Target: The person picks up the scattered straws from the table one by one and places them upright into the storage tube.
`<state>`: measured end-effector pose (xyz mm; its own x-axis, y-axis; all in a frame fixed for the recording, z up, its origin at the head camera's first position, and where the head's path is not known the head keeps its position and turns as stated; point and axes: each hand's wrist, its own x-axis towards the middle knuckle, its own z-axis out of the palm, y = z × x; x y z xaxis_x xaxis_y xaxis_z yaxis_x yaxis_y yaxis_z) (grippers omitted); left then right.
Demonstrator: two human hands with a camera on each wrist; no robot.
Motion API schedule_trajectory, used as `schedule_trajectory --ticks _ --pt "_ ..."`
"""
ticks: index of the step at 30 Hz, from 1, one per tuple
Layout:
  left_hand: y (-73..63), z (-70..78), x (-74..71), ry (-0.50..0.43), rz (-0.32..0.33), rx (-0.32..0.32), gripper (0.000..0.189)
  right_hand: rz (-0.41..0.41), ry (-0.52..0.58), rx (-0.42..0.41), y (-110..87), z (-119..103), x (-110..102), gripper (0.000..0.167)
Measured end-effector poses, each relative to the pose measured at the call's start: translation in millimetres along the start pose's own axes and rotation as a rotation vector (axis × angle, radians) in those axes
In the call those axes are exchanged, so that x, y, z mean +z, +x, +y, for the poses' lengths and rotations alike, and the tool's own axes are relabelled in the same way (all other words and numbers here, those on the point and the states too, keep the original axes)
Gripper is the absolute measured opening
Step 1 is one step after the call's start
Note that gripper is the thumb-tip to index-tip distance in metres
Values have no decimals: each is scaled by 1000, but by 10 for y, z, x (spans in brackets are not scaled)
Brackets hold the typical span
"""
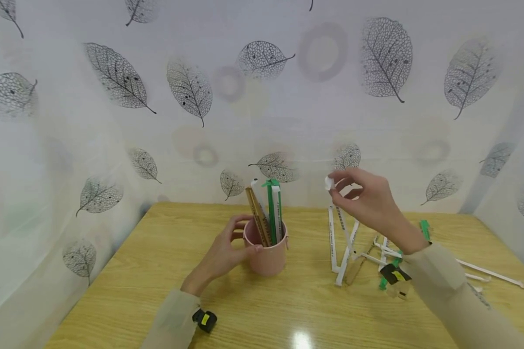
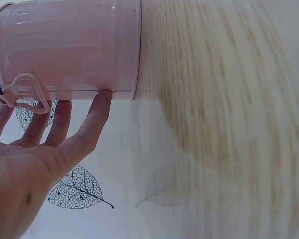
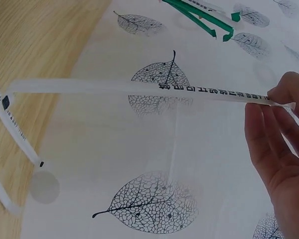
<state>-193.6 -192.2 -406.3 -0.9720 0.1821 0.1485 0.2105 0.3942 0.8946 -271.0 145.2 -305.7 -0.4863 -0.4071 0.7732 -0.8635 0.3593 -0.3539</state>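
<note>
A small pink bucket point(image 1: 266, 261) stands upright on the table, with several brown, green and white paper-wrapped straws in it. My left hand point(image 1: 221, 254) grips the bucket from the left, thumb near the rim and fingers round its far side. In the left wrist view the fingertips touch the wall of the bucket point(image 2: 74, 50), below its wire handle. Higher up and to the right, my right hand point(image 1: 368, 198) pinches one end of a white wrapped straw point(image 3: 114, 88) with dark print. In its wrist view this straw stretches away from thumb and fingers.
Loose wrapped straws, mostly white, lie criss-crossed on the wooden table point(image 1: 157, 271) at right. Among them are a white straw point(image 1: 332, 237) and a green straw point(image 1: 425, 229). A leaf-printed curtain point(image 1: 288, 121) hangs behind the table's back edge.
</note>
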Motion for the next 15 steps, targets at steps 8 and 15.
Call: schedule_trajectory --ticks 8,15 --pt "-3 -5 19 9 1 -6 71 109 135 3 126 -136 105 38" --pt "14 -6 7 13 3 -1 71 155 173 -26 300 -278 182 36"
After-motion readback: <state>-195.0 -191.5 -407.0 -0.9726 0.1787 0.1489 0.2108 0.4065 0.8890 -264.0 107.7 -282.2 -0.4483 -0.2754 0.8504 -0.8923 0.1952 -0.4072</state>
